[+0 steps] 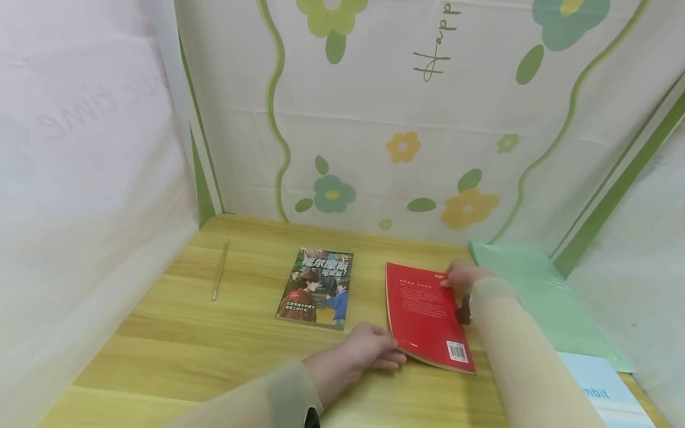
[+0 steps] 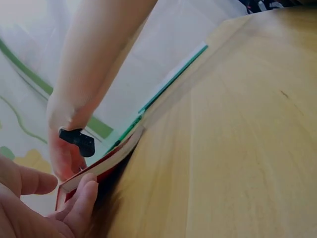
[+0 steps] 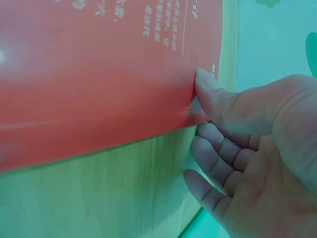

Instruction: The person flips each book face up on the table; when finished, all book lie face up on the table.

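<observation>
A red paperback book (image 1: 420, 318) with white print and a barcode on its cover is tilted over the wooden table, and a dark gap shows beneath its edge in the left wrist view. My right hand (image 1: 467, 274) pinches its far right corner, thumb (image 3: 210, 94) on the cover and fingers below. At the near left corner, my left hand (image 1: 364, 351) holds the book between thumb and fingers (image 2: 81, 201). Left of it lies a smaller book (image 1: 316, 288) with illustrated figures on its cover.
A pencil (image 1: 220, 270) lies on the left of the table. Along the right edge is a pale green flat sheet or folder (image 1: 540, 297), with a light blue and white booklet or pack (image 1: 605, 386) nearer. Flower-printed white curtains (image 1: 364, 119) enclose the table.
</observation>
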Motion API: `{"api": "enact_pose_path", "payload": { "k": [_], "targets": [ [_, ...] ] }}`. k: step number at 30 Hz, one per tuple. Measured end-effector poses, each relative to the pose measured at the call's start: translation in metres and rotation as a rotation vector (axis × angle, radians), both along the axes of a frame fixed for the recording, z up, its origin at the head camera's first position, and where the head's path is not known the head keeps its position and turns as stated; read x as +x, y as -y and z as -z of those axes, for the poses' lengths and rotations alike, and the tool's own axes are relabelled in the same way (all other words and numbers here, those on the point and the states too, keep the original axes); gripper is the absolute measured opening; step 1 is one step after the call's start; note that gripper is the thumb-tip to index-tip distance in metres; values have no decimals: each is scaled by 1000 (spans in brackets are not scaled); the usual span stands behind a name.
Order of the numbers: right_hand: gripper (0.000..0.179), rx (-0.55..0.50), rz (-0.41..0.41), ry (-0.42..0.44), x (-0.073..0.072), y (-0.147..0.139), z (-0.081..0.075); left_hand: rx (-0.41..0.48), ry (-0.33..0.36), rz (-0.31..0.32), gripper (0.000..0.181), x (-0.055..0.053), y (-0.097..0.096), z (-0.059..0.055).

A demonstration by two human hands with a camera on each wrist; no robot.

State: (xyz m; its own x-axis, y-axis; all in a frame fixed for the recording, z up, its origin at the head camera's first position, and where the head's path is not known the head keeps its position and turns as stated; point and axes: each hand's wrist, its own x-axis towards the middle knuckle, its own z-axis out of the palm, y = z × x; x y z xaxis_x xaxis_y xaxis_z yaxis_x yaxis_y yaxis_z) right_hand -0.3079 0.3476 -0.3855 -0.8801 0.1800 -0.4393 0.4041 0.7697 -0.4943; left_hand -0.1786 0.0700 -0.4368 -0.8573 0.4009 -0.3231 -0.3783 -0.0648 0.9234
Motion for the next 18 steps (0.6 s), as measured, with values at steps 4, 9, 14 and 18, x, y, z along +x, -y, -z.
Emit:
{"api": "enact_pose_path", "payload": {
  "k": [4,9,14,18],
  "targets": [
    [43,113,-136,-55,-19,-12,11,-22,-8,-31,15,0,-3,2],
    [37,150,-203,-110,-32,-23,23,-34,-16,-46,9,1,-6,5],
    [28,139,-280,-178,-38,-32,29,-41,14,-56,7,2,-6,7],
    [20,81,-274,-178,-41,-36,28,-40,24,-68,8,2,-6,8]
  ]
}}
